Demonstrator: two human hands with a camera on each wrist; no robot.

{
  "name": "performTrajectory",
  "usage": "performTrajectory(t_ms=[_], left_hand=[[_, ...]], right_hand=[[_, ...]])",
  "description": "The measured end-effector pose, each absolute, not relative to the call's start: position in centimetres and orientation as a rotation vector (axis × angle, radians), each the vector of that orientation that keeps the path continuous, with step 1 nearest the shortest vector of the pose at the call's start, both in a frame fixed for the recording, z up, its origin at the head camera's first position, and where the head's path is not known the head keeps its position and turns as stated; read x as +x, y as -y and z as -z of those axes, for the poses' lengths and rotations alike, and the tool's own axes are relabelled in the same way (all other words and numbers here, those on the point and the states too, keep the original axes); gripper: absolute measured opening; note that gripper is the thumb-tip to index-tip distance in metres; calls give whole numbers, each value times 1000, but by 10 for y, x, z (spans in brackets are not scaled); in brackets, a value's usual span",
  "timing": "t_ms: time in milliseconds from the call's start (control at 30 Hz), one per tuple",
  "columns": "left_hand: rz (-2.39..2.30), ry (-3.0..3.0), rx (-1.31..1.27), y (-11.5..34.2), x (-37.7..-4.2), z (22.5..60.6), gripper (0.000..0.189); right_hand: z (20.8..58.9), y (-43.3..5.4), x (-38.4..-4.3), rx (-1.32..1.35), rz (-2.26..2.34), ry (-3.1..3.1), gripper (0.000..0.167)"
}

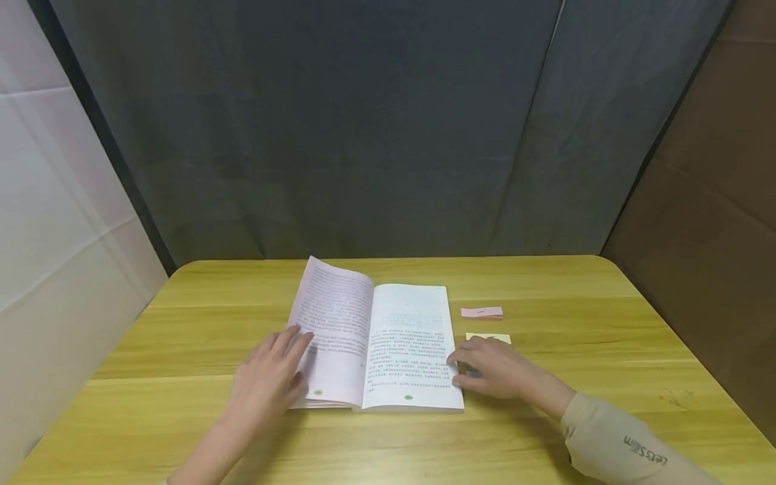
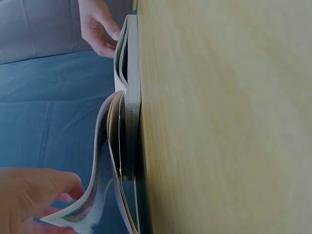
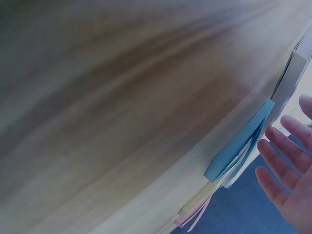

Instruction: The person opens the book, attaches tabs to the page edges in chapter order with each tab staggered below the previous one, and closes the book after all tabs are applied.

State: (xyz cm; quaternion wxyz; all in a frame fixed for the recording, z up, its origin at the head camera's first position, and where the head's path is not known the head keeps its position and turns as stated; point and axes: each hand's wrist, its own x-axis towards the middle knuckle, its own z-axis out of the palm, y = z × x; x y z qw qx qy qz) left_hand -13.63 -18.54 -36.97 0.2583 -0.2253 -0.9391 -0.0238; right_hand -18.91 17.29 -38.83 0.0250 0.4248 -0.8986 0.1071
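Note:
An open book (image 1: 407,350) with printed text lies on the table, its left page (image 1: 336,303) arched up from the spine and lifted at the far corner. My left hand (image 1: 269,370) rests over that page's outer edge, fingers loosely bent on it. In the left wrist view the bowed page (image 2: 97,161) stands off the pages under it, next to the hand. My right hand (image 1: 494,367) is at the book's right edge, fingertips right at the margin. In the right wrist view its fingers (image 3: 279,151) are spread and relaxed beside a blue sticky-note pad (image 3: 234,146).
A pink sticky-note pad (image 1: 481,312) and a yellow one (image 1: 500,338) lie right of the book. In the head view the right hand hides the blue pad. The wooden table (image 1: 200,323) meets a dark cloth (image 1: 364,135) at the back.

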Motion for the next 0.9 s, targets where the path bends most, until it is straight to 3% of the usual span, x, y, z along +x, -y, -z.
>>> performTrajectory(t_ms=[667, 900], left_hand=[[-57, 2855, -557, 189, -147, 384, 23], [-1, 2872, -587, 188, -163, 381, 24]], right_hand=[[390, -173, -190, 1300, -334, 2776, 23], [384, -164, -201, 1309, -346, 2721, 23]])
